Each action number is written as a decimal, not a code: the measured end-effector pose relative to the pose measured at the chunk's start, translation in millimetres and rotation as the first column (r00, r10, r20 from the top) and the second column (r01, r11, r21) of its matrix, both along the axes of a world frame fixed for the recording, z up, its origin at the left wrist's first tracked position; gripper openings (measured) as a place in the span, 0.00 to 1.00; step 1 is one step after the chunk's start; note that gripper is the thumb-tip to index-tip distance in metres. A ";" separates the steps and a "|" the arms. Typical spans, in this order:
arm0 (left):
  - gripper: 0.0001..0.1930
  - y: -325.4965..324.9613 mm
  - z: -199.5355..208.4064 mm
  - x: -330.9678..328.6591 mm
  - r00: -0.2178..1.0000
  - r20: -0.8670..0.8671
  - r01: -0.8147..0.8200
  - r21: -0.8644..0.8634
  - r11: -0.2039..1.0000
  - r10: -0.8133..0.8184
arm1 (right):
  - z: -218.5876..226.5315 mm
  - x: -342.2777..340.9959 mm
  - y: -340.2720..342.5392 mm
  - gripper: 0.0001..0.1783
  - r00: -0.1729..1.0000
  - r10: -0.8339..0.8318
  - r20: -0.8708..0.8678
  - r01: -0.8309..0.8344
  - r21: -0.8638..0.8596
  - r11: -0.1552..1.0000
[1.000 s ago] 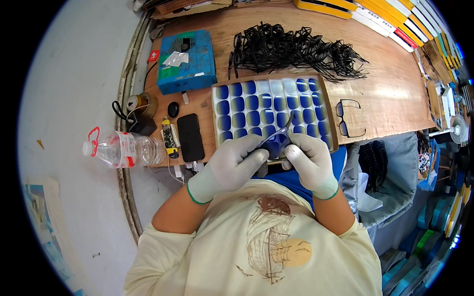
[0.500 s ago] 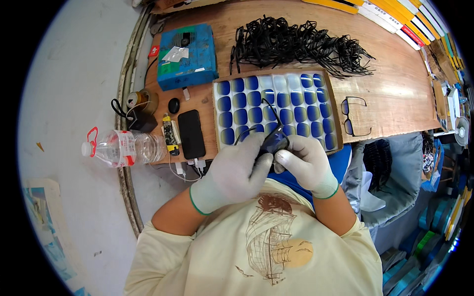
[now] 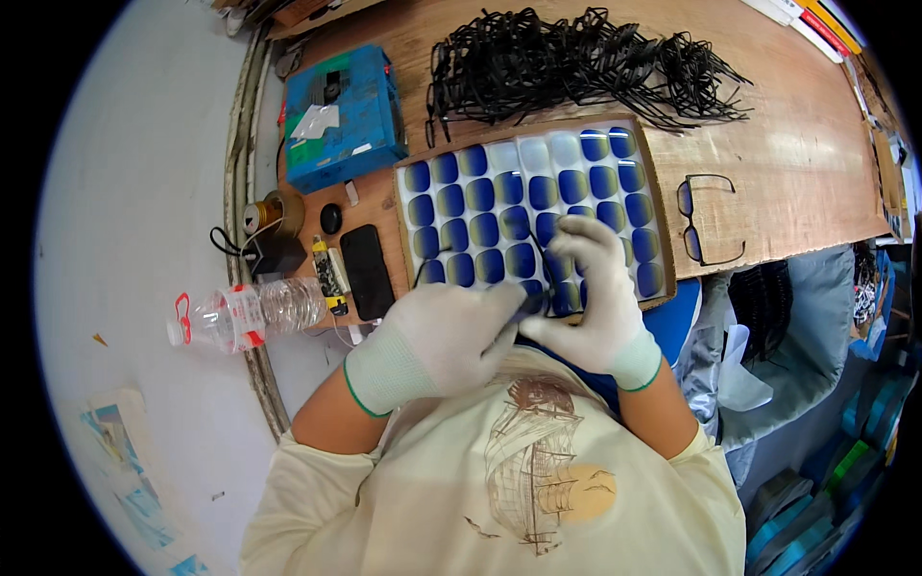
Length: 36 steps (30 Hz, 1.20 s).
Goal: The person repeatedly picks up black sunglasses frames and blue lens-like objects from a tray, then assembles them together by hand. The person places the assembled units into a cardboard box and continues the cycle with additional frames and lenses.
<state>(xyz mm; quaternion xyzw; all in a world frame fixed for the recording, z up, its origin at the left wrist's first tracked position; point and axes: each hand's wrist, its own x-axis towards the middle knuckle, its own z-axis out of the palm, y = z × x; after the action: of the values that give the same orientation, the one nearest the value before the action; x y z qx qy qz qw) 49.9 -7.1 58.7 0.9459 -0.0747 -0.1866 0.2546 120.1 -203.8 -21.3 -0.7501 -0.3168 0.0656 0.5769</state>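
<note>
My gloved left hand is closed on a pair of black-framed glasses. A dark lens shows at its fingertips, and the temples point away over the tray; much of the frame is hidden by the hand. My gloved right hand is beside the glasses, thumb and fingers spread, with nothing visible between them. Beyond both hands lies a shallow cardboard tray holding rows of blue-to-yellow tinted lenses, several of them pale at the far side.
Black glasses frames are heaped behind the tray. Another pair of glasses lies to its right. On the left are a blue box, a phone, a box cutter and a plastic bottle. A grey lined bin stands right.
My right hand has let go of the glasses and opened, its fingers lifting away over the tray. The left hand keeps the glasses. The whole view has shifted slightly.
</note>
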 end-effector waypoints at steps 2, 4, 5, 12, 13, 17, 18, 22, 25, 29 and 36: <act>0.15 5.4 -9.6 18.0 0.990 -0.106 0.071 -0.160 0.985 -0.089 | 2.2 12.6 -16.4 0.19 0.967 0.256 -0.006 -0.256 0.014 0.967; 0.17 23.7 -17.6 61.8 0.970 -0.214 0.019 -0.410 0.912 -0.116 | -4.9 19.4 -31.9 0.10 0.893 0.451 -0.005 -0.449 0.086 0.890; 0.21 30.2 -40.1 84.4 0.973 -0.156 -0.211 -0.301 0.930 0.170 | -3.4 20.5 -37.3 0.10 0.898 0.438 -0.028 -0.434 0.100 0.896; 0.40 60.2 -162.0 128.8 0.809 0.092 -0.557 0.433 0.708 0.581 | 22.4 8.9 -59.8 0.28 0.905 0.213 -0.367 -0.222 0.019 0.975; 0.41 58.4 -157.6 129.9 0.803 0.115 -0.575 0.403 0.712 0.584 | 14.7 1.3 -55.8 0.30 0.926 0.168 -0.337 -0.144 0.094 0.985; 0.41 59.3 -140.7 120.0 0.747 0.257 -0.664 0.226 0.713 0.614 | 7.3 -22.9 -38.0 0.35 0.859 0.149 -0.490 -0.010 0.275 0.961; 0.37 58.9 -134.6 113.5 0.748 0.277 -0.651 0.133 0.747 0.603 | 11.7 -25.3 -36.8 0.35 0.789 0.170 -0.590 -0.005 0.271 0.963; 0.32 22.2 -66.1 47.4 0.813 0.177 -0.456 -0.399 0.796 0.554 | 7.4 -23.8 -32.4 0.30 0.887 -0.015 -0.462 0.054 0.072 0.996; 0.32 0.6 -35.3 9.6 0.896 0.128 -0.332 -0.445 0.832 0.426 | 10.2 -28.3 -15.9 0.29 0.841 0.119 -0.529 -0.065 0.118 0.991; 0.31 2.1 -32.9 -15.0 0.883 0.293 -0.286 -0.284 0.915 0.367 | 15.6 -38.1 -2.0 0.24 0.800 0.197 -0.567 -0.119 0.172 0.978; 0.25 18.3 -24.4 -39.7 0.858 -0.261 -0.448 -0.802 0.396 0.443 | 24.1 -47.0 10.9 0.13 0.873 0.180 -0.454 -0.157 0.090 0.984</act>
<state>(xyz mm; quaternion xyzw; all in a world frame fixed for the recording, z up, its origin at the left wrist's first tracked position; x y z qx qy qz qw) 10.3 11.2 34.4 0.6873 0.1008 -0.0545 0.7173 73.2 -192.9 2.8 -0.6679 -0.2368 0.2833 0.6462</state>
